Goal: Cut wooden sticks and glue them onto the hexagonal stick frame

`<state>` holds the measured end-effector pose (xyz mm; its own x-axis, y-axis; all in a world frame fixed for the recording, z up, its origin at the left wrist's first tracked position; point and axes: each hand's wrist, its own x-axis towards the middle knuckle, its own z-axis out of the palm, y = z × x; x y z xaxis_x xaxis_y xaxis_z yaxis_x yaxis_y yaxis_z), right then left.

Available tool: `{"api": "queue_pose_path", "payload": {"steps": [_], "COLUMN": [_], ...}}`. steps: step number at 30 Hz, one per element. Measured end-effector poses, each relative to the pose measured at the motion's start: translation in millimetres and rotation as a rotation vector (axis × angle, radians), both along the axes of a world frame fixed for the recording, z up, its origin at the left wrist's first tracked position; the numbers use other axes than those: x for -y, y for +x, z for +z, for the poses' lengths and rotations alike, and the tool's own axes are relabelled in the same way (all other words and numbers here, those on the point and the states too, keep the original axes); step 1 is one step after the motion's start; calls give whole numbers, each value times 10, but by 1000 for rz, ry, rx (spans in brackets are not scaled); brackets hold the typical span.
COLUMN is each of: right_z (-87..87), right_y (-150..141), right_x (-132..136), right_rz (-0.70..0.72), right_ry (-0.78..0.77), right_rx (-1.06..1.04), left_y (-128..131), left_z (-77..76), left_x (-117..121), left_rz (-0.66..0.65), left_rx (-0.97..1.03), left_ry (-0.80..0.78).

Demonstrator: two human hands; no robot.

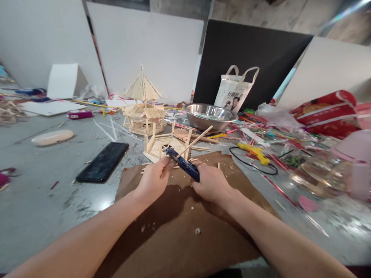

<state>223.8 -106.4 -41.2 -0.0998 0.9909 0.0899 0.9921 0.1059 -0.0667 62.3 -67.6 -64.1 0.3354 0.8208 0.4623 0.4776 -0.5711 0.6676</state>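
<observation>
A thin wooden stick [196,141] slants up to the right from the pinched fingers of my left hand [155,175]. My right hand [211,181] is closed around a dark blue hand tool [184,164], whose exact kind I cannot make out. The tool lies across the stick, with its far end by my left fingertips. Just beyond my hands stands a low stick-built base [155,148] with short upright posts, partly hidden by the tool and my left hand. Behind it rises a stick-built pavilion [143,100] with a pointed roof.
Brown paper [174,235] lies under my hands, strewn with small scraps. To the left are a black phone [102,162] and a white oval case [52,137]. A metal bowl [210,117], a yellow glue gun [254,153] with its cord, and a clear jug [324,173] stand at right.
</observation>
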Motion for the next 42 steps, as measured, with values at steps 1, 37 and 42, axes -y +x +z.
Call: {"api": "queue_pose_path", "payload": {"steps": [1,37,42], "right_z": [-5,-17,-22], "right_y": [2,138,173], "right_x": [-4,-80,-75], "right_rz": [-3,207,291], "right_ry": [0,51,96], "right_rx": [-5,-240,-277], "left_y": [0,-12,-32], "left_z": [1,18,14], "left_x": [-7,-52,-34], "left_rz": [-6,-216,-242], "left_rx": [9,141,165], "left_ry": [-12,-104,-167]}}
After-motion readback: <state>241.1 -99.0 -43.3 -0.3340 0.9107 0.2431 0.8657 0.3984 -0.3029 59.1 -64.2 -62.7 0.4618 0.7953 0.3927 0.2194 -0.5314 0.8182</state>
